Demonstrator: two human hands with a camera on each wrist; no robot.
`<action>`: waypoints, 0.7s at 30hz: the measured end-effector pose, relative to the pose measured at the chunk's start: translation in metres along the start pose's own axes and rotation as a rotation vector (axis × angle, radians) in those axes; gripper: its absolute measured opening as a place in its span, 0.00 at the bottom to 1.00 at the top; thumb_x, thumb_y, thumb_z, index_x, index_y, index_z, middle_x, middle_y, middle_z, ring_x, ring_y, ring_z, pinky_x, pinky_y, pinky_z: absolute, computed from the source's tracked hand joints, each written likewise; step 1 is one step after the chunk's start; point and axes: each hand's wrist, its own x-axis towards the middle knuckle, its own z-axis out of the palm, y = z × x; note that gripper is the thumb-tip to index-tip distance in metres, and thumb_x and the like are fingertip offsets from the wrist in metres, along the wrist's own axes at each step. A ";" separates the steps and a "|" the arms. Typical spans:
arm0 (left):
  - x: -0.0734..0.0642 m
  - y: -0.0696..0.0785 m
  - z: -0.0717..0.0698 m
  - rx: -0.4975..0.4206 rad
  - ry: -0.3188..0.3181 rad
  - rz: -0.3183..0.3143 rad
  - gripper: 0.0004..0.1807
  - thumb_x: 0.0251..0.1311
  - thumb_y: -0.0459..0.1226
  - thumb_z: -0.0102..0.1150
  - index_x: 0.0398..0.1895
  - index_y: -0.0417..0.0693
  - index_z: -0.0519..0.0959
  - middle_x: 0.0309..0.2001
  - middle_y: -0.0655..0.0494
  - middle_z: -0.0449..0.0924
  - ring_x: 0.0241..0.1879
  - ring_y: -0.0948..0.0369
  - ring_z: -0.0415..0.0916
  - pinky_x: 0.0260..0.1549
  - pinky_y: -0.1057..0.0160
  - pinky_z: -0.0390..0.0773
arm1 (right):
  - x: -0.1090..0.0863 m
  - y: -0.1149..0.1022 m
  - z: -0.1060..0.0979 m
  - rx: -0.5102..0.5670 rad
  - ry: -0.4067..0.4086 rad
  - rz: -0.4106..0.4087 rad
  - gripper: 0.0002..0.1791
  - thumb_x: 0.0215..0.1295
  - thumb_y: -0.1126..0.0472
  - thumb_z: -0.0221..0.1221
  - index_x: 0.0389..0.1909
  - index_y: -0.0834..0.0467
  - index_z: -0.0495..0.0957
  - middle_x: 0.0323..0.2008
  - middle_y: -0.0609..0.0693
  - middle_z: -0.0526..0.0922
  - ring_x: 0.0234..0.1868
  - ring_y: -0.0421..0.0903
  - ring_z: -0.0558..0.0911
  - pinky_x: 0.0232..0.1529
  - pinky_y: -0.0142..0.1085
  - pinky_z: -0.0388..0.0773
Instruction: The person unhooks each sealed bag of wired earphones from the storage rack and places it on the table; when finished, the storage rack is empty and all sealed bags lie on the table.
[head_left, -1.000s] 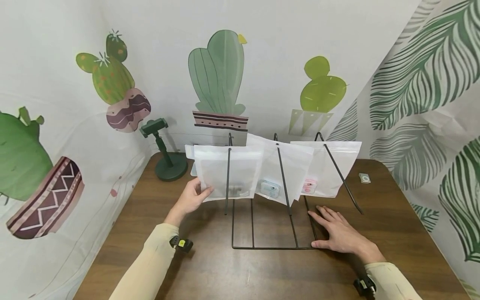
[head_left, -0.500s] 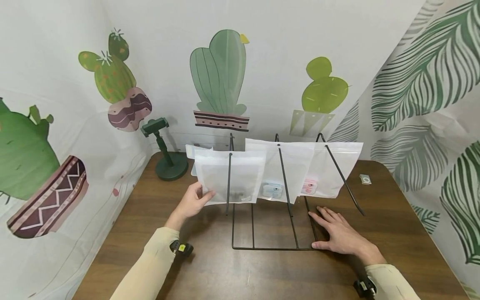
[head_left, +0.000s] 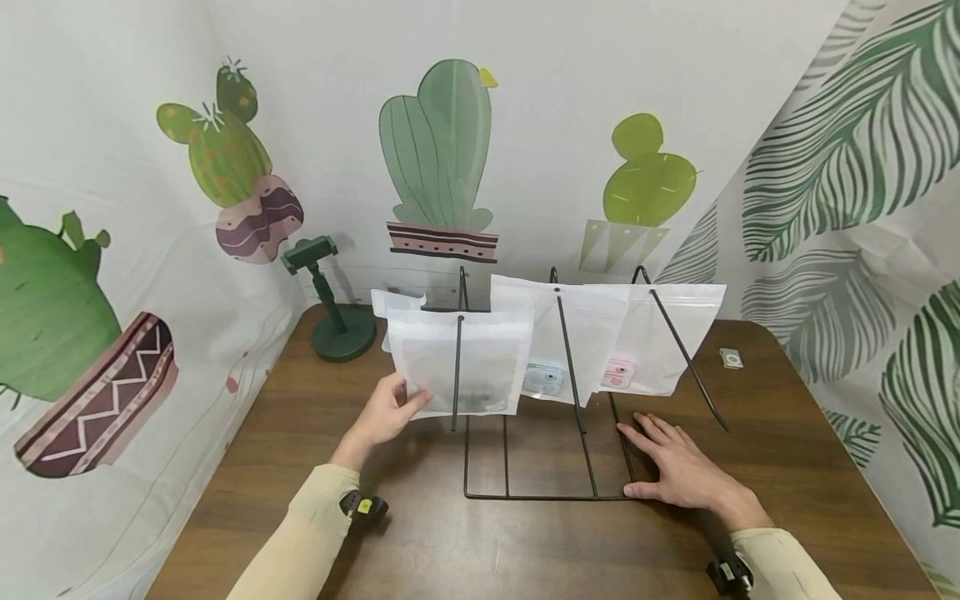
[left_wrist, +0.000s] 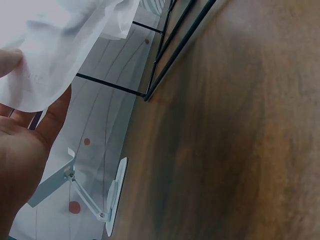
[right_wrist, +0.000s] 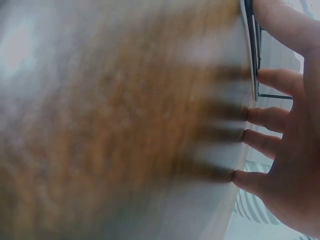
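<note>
At its lower left corner, my left hand [head_left: 382, 410] pinches a white, frosted zip pouch [head_left: 491, 358] between thumb and fingers. The pouch hangs by its top hole on the left prong of a black wire rack [head_left: 547, 498]; a small dark item shows faintly inside. In the left wrist view, the thumb [left_wrist: 9, 61] lies on the pouch's front face. My right hand [head_left: 678, 468] rests with spread fingers on the rack's right base wire and the table. In the right wrist view its fingertips [right_wrist: 240, 176] touch the table.
On the middle prong hangs a white pouch with a blue camera picture [head_left: 543, 379]; on the right prong, one with a pink picture [head_left: 618, 374]. Behind the left pouch a pale blue-white piece [head_left: 397, 302] shows. A green stand [head_left: 341, 333] and small silver player [head_left: 731, 358] flank the rack.
My left hand has drawn the left pouch forward and down along its prong, away from the pale piece behind. The middle pouch has swung straighter. The right hand has stayed in place.
</note>
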 end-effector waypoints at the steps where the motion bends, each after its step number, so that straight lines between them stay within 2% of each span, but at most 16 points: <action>1: -0.001 0.003 0.000 0.003 -0.001 0.007 0.14 0.62 0.21 0.54 0.51 0.27 0.73 0.48 0.34 0.79 0.46 0.69 0.79 0.44 0.69 0.80 | 0.000 0.000 0.000 0.000 0.001 0.000 0.52 0.49 0.29 0.64 0.71 0.54 0.64 0.70 0.67 0.62 0.71 0.67 0.58 0.62 0.70 0.56; 3: -0.002 0.012 0.001 0.010 -0.003 0.015 0.14 0.61 0.19 0.54 0.50 0.26 0.73 0.48 0.38 0.80 0.45 0.70 0.79 0.44 0.69 0.80 | 0.001 0.000 0.000 0.001 0.001 -0.001 0.52 0.49 0.29 0.64 0.71 0.54 0.64 0.70 0.67 0.62 0.71 0.66 0.58 0.62 0.70 0.55; 6: -0.004 0.018 0.002 0.007 -0.008 0.016 0.13 0.60 0.18 0.53 0.49 0.24 0.73 0.46 0.52 0.82 0.45 0.71 0.79 0.44 0.69 0.80 | 0.001 0.001 0.001 0.001 0.002 -0.003 0.52 0.49 0.29 0.64 0.71 0.54 0.64 0.70 0.67 0.62 0.71 0.66 0.58 0.62 0.70 0.55; 9: -0.005 0.009 0.001 0.003 -0.006 0.014 0.13 0.60 0.18 0.54 0.49 0.24 0.73 0.46 0.67 0.80 0.45 0.71 0.79 0.44 0.69 0.80 | 0.002 0.001 0.001 -0.001 0.002 -0.007 0.52 0.49 0.29 0.64 0.71 0.54 0.64 0.70 0.67 0.62 0.71 0.66 0.58 0.62 0.70 0.55; 11: -0.006 0.002 0.002 -0.006 -0.006 0.017 0.14 0.59 0.18 0.53 0.49 0.24 0.73 0.46 0.72 0.79 0.45 0.71 0.79 0.44 0.69 0.80 | 0.002 0.001 0.001 0.001 0.003 -0.008 0.52 0.49 0.29 0.64 0.71 0.54 0.64 0.70 0.67 0.62 0.71 0.66 0.58 0.62 0.70 0.55; 21: -0.011 -0.004 0.004 -0.007 -0.013 0.061 0.13 0.61 0.21 0.55 0.50 0.29 0.74 0.47 0.72 0.80 0.47 0.69 0.78 0.45 0.68 0.80 | 0.000 0.000 0.000 0.021 -0.004 0.003 0.52 0.49 0.29 0.64 0.71 0.54 0.64 0.70 0.67 0.61 0.71 0.67 0.57 0.62 0.70 0.54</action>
